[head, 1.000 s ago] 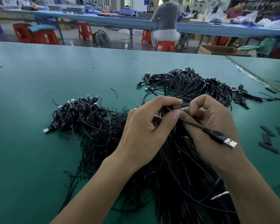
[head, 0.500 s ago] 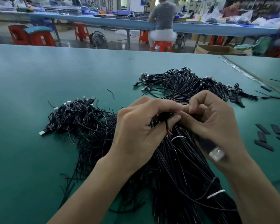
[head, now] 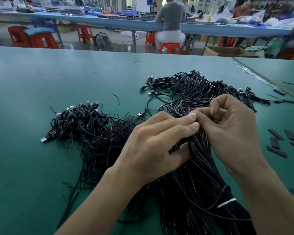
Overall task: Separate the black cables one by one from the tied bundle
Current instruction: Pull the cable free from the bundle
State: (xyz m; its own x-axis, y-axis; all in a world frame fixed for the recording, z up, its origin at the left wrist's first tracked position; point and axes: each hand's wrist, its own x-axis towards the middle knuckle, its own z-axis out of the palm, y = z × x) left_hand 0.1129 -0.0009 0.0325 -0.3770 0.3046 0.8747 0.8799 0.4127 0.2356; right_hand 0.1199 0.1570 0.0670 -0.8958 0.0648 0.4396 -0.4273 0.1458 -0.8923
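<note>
In the head view, a green table (head: 34, 175) carries several heaps of black cables. The tied bundle (head: 193, 192) lies nearest the person, its strands running from under both hands down towards the lower right edge, where a white tie (head: 227, 203) crosses them. The left hand (head: 156, 146) reaches in from the lower left over the upper part of the bundle. Its fingers stretch towards the right and its thumb is tucked below them, so its grip is closed on a clutch of strands held between thumb and fingers. The right hand (head: 231, 131) comes in from the lower right with its fingers curled. Its thumb and forefinger meet the left fingertips at the top of the bundle, and its grip pinches cable there, though which single strand cannot be told. Small loops of cable rise just behind the point where the fingertips meet. To the left, apart from the bundle, lies a loose pile (head: 85, 126) of cables whose USB plugs point outwards, one silver plug (head: 44, 139) at its left edge. Farther back on the table is a second heap (head: 193, 89) of cables with plugs. Near the right edge, a few flat black strips (head: 277, 141) lie scattered.
</note>
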